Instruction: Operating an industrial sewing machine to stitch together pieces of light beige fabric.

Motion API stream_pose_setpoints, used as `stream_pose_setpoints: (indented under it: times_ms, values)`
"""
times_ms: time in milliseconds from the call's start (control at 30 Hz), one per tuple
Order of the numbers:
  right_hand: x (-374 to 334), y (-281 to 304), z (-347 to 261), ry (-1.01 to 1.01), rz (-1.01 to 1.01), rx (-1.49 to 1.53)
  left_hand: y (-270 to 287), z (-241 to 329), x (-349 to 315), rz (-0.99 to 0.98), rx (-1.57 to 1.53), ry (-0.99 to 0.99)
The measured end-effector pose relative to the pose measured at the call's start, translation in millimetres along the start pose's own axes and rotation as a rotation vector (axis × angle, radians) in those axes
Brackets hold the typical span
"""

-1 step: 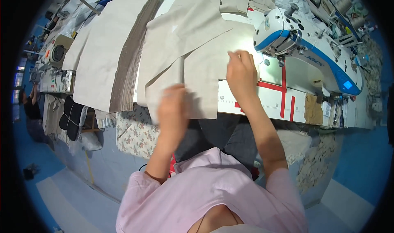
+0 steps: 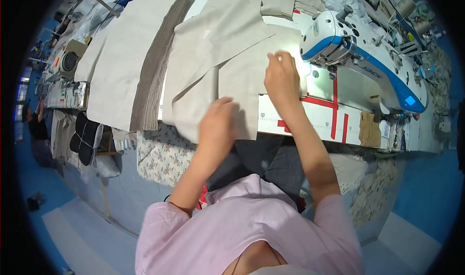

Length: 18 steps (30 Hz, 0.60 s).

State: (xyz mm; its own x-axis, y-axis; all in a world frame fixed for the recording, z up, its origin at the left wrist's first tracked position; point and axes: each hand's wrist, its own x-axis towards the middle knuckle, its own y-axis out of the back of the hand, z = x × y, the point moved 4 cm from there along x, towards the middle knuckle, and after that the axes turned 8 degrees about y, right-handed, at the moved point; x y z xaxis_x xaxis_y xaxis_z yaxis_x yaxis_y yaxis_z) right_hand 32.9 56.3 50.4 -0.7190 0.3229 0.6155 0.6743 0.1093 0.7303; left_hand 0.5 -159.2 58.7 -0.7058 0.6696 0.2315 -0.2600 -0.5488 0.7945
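Beige cloth panels (image 2: 237, 86) lie layered on the sewing table, with a slanting fold opening and a darker gap across the middle. Low over the near part of this cloth is my left hand (image 2: 219, 125), its fingers bent and slightly blurred, so I cannot make out a grip. At the cloth's right side, just left of the needle area, my right hand (image 2: 282, 81) has its fingers curled inward. Whatever lies between those fingertips is hidden. The white and blue sewing machine (image 2: 358, 57) stands to the right with its lamp lit.
A thick stack of beige cut panels (image 2: 121, 62) lies at the left. Red tape (image 2: 319, 102) and a ruler scale (image 2: 310, 122) mark the table's near strip. A floral cushion (image 2: 162, 161) sits below the edge. Farther left, another person (image 2: 36, 125) is at another workstation.
My left hand has shifted right over the cloth. My right hand has moved slightly up and left. The near-left corner of the cloth has shifted a little; the stack and machine stay put.
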Motion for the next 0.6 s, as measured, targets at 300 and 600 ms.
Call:
stream_pose_setpoints:
  times_ms: [300,600]
  values:
    - [67.4,-85.9,58.5,-0.247,-0.117,-0.162,-79.2,-48.6,180.6,-0.025,0.207,-0.037]
    - [63.9,-79.1,37.8,-0.218,-0.149,-0.048,43.5,-201.5,250.5,0.378,0.043,0.566]
